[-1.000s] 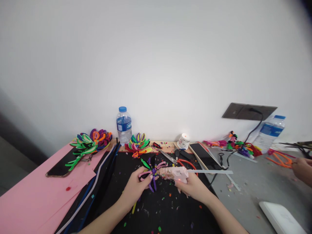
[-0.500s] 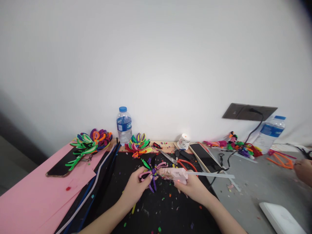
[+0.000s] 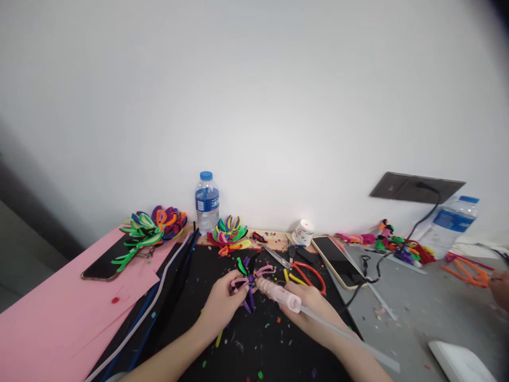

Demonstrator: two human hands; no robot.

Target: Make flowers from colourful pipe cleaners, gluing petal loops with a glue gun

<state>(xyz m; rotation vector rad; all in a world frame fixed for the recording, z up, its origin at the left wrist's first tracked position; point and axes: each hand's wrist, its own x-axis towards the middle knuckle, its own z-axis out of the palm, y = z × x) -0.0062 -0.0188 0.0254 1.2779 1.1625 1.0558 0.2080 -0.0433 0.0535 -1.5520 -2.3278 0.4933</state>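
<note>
My left hand (image 3: pixel 225 298) pinches a small pipe-cleaner flower (image 3: pixel 251 281) with pink, purple, black and green loops, above a black mat (image 3: pixel 254 350). Closed round a pale pink hot glue gun (image 3: pixel 280 295) is my right hand (image 3: pixel 312 307). A long translucent glue stick (image 3: pixel 350 337) sticks out of the gun's back, slanting down to the right. The gun's nozzle end is at the flower's centre; whether it touches cannot be made out. Just beyond my right hand lie scissors (image 3: pixel 308 276) with orange-red handles and yellow pipe-cleaner pieces (image 3: pixel 296 278).
Finished pipe-cleaner flowers (image 3: pixel 153 231) lie over a dark phone (image 3: pixel 105 261) on pink paper (image 3: pixel 75 318). A water bottle (image 3: pixel 207 204), paper cup (image 3: pixel 303 233) and light-framed phone (image 3: pixel 338 261) stand or lie along the back. A black cable (image 3: pixel 413 233) crosses the right side. Another person's hand (image 3: pixel 499 289) shows far right.
The glue gun has turned: its back end and glue stick now slant down toward me, where they pointed level to the right. My left hand still holds the flower. The view has shifted slightly.
</note>
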